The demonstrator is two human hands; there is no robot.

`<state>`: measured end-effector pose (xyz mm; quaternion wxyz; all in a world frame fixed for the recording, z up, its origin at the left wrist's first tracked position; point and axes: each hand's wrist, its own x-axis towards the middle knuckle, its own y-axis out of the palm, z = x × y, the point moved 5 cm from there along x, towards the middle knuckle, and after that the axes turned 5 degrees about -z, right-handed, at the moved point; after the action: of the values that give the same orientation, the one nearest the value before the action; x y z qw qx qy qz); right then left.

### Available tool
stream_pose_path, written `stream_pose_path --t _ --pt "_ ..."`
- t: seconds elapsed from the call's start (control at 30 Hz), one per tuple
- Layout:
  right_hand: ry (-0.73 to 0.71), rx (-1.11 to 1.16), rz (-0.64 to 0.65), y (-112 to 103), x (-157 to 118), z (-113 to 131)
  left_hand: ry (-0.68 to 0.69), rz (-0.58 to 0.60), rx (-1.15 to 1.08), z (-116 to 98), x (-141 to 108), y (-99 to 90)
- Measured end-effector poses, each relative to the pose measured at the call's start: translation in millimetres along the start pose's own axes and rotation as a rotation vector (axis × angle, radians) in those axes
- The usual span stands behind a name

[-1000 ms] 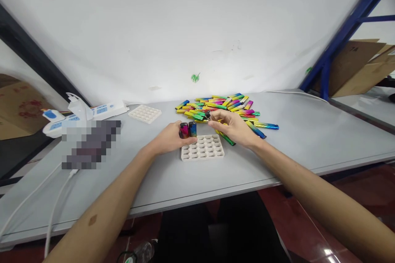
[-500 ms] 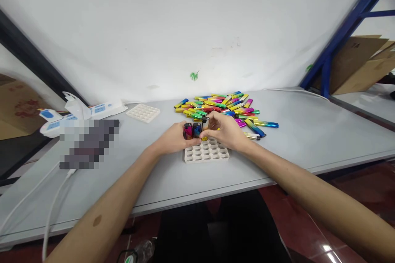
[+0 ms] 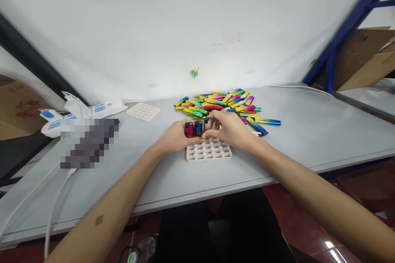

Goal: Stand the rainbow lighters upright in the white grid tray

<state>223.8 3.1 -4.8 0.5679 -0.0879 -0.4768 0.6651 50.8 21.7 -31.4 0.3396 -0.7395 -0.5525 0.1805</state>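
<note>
Three lighters with black tops stand side by side over the back rows of a white tray full of holes [image 3: 209, 157]. My left hand [image 3: 174, 136] is closed at the left of the row, around the pink lighter [image 3: 189, 130] and against the blue lighter [image 3: 198, 128]; its thumb lies across their front. At the right end, my right hand [image 3: 230, 129] pinches a silver-grey lighter [image 3: 207, 124] between thumb and fingers. The lower ends of the lighters are hidden, so I cannot tell how deep they sit. Behind my hands lies a heap of shiny multicoloured lighters [image 3: 216, 102].
A second white holed tray [image 3: 143, 111] lies toward the back left. Further left are a white power strip [image 3: 105, 108] with plugs, a pixelated dark object [image 3: 92, 141] and a white cable [image 3: 57, 201]. The grey table [image 3: 173, 181] ends close in front of me.
The silver-grey lighter in my right hand sits slightly lower against the other two. The view has shifted a little; my left hand keeps its grip.
</note>
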Motion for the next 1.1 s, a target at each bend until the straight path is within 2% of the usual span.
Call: stream_pose_path --t 0.13,0.23,0.37,0.5,0.6,0.77,1.1 --pt "-0.022 -0.038 0.046 4 -1 0 0.017 0.004 -0.020 -1 0 1.3" --pt "-0.015 -0.034 0.027 0 -2 1 0.025 0.008 -0.038 -3 -1 3.5" --pt "-0.002 0.032 -0.099 -18 -1 -5 -0.014 -0.039 0.023 -2 -1 3.1" --pt "0.103 -0.229 -0.228 -39 0 -22 -0.041 -0.046 0.050 1 -1 -0.9" --pt "0.163 -0.410 -0.156 -42 -1 -32 -0.068 -0.074 0.056 5 -1 -9.2" --pt "0.161 -0.474 0.021 -31 -3 -37 -0.127 -0.057 0.031 14 -1 -18.0" --pt "0.064 -0.551 0.108 -15 -5 -33 -0.093 -0.028 -0.004 17 0 -16.8"
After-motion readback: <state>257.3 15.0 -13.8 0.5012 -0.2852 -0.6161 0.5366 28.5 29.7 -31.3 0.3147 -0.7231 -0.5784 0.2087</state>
